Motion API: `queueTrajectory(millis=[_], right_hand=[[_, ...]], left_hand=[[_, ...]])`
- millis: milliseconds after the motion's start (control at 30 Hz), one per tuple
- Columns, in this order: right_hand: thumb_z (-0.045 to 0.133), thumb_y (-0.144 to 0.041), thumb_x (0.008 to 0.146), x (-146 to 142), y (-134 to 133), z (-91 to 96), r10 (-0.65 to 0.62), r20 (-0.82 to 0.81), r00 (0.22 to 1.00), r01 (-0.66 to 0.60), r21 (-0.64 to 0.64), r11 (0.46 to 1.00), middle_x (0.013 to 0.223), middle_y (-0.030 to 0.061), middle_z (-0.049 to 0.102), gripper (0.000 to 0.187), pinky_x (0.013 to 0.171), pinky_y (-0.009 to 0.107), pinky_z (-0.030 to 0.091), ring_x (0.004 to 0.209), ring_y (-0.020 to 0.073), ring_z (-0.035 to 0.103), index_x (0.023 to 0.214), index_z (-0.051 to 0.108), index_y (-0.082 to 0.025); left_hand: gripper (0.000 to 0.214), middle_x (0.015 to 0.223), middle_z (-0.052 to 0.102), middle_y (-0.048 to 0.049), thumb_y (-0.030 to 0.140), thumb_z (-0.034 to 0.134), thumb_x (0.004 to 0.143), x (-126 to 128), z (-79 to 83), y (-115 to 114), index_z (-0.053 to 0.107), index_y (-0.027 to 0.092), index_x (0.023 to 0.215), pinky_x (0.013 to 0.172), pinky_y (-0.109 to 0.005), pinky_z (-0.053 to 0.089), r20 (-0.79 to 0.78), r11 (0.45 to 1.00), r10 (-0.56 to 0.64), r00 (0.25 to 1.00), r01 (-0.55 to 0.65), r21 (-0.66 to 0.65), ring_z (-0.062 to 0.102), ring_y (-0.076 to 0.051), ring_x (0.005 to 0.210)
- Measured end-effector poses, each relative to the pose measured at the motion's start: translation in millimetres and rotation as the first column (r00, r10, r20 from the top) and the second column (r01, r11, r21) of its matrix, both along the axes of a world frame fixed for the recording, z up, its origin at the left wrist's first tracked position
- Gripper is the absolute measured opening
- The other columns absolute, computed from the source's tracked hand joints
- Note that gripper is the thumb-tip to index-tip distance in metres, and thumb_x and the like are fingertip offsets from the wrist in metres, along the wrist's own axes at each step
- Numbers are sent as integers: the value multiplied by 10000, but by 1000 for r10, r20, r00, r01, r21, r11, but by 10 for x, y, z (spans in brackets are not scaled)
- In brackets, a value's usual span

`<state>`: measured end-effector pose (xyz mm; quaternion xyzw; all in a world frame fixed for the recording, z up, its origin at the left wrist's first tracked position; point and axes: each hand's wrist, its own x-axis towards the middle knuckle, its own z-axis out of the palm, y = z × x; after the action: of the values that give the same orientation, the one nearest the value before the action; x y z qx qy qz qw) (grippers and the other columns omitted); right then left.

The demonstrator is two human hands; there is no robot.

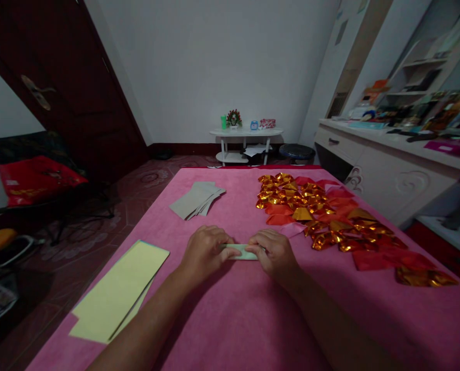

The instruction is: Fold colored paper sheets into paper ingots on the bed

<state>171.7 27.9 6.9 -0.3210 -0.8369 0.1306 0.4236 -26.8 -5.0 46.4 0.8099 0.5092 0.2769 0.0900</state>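
Observation:
A narrow pale green folded paper strip (pixel 244 251) lies across the middle of the pink-covered table (pixel 230 319). Its left end is pinched between the thumb and fingers of my left hand (pixel 210 248). At the other end my right hand (pixel 273 252) grips it the same way, so only the middle part of the strip shows. Left of my left forearm is a stack of yellow paper sheets (pixel 121 288). Beyond my left hand, a fanned pile of grey paper (pixel 197 200) rests on the cloth.
Gold and red folded foil pieces (pixel 292 196) spread over the table's right side, close to my right hand. A white side table (pixel 245 132) stands by the far wall. At right is a cluttered white counter (pixel 400 144); a red bag (pixel 40 178) sits on a chair at left.

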Motion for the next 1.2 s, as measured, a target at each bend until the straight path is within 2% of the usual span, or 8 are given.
queueTrajectory(millis=[200,367,567,800,900,967,1133,1200], right_hand=[[528,-182,878,-94,-82,19,72,7,997,-72,3,997,656,14,561,183,655,279,351,651,145,495,696,547,-173],[524,-185,878,-57,-70,33,84,-14,996,-85,-58,995,659,7,553,186,641,271,345,650,143,493,693,540,-182],[542,-177,865,50,49,39,77,-22,997,-79,-67,995,665,5,560,166,642,270,349,651,141,502,700,550,-178],[603,-223,841,-24,-10,157,-3,293,956,-18,68,998,731,25,636,92,682,299,324,708,168,527,761,602,-178],[563,-216,861,-107,-104,181,-49,359,932,14,102,995,696,35,635,153,667,303,314,690,172,533,719,595,-171],[552,-219,868,-133,-136,167,-55,344,937,31,75,997,676,31,639,180,665,296,320,674,166,544,701,603,-172],[584,-243,859,-68,-72,85,-9,206,979,38,-135,990,725,7,684,147,669,258,360,685,145,582,749,672,-200],[596,-236,847,-25,-25,54,-11,152,988,36,-157,987,701,8,681,146,660,255,369,663,143,580,735,682,-199]], left_hand=[[266,711,666,-23,383,544,871,120,19,-95,677,188,749,691,-290,354,-130,997,-79,988,75,-31,582,-155,700],[263,711,674,-21,342,515,882,156,90,-137,686,198,744,653,-279,361,-135,999,-7,991,1,-48,581,-150,676],[184,761,708,-24,294,565,846,-8,128,-58,727,216,806,672,-266,402,-79,996,60,995,-65,-58,611,-161,723],[196,696,678,-36,262,544,850,41,93,-81,714,196,780,660,-280,398,-164,998,59,985,-55,30,593,-166,688],[197,679,665,-31,253,549,843,126,86,-123,681,187,713,650,-293,387,-202,997,55,978,-43,65,577,-169,671],[199,678,664,-28,247,552,840,151,85,-137,670,187,692,639,-296,381,-209,996,59,976,-44,79,573,-172,668],[179,694,679,-28,255,564,831,65,71,-99,696,198,725,652,-284,399,-136,996,64,989,-56,64,588,-168,683],[169,720,690,-32,253,564,831,11,62,-69,712,204,765,663,-273,409,-106,996,77,991,-72,44,600,-165,702]])
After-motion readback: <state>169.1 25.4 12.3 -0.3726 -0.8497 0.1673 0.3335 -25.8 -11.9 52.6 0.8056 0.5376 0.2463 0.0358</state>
